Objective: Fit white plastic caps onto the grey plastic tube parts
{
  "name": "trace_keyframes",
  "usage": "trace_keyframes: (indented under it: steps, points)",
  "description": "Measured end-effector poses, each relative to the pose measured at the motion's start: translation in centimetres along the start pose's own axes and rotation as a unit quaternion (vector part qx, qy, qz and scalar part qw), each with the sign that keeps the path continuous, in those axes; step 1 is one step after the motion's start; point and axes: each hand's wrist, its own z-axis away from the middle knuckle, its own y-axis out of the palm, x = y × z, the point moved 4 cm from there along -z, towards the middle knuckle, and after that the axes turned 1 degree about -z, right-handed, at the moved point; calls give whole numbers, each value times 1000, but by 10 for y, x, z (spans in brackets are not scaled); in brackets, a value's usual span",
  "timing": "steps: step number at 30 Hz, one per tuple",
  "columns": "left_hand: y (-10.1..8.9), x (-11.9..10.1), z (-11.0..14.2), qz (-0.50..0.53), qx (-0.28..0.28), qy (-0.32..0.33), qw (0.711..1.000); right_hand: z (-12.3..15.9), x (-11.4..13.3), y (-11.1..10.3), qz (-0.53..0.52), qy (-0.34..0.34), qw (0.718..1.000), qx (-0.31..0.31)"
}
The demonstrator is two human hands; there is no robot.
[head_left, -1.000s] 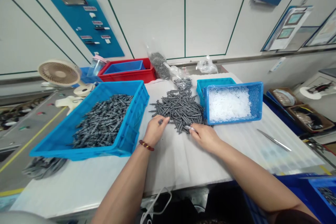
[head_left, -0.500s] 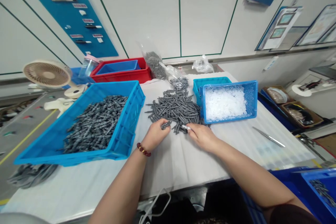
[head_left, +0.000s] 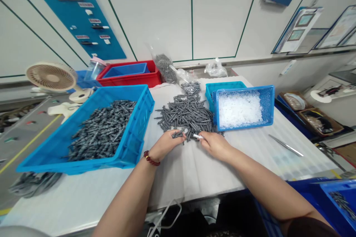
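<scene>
Two hands at the near edge of a heap of grey plastic parts (head_left: 186, 113): left hand (head_left: 166, 145) pinches a few grey parts (head_left: 178, 133) lying crosswise; right hand (head_left: 215, 146) pinches a silvery piece (head_left: 198, 136), long axis pointing toward the left hand.

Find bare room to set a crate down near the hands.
Free: the white sheet in front of the left hand and right hand, and beside the tweezers. Crowded: the gray parts between the big blue crate and the white-parts crate.
</scene>
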Motion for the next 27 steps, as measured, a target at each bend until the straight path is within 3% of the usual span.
trace_keyframes:
  steps: [3, 7, 14, 21, 24, 27]
  points:
    - [1, 0, 1, 21, 14, -10, 1000, 0, 0, 0, -4, 1, 1000, 2]
    - [4, -4, 0, -17, 34, 35, 999, 1, 1, -1, -5, 0, 1000, -7]
    - [2, -8, 0, -135, -22, 66, 988, 1, 2, -2, -8, -1, 1000, -10]
    - [11, -15, 5, -144, 29, 83, 986, 1, 2, -2, -21, -8, 1000, -13]
    - [11, -14, 4, -106, 13, 75, 991, 2, 3, -2, -28, -15, 999, -12]
    - [10, -7, 2, 21, 9, 14, 1000, 2, 4, -1, -36, -18, 999, -11]
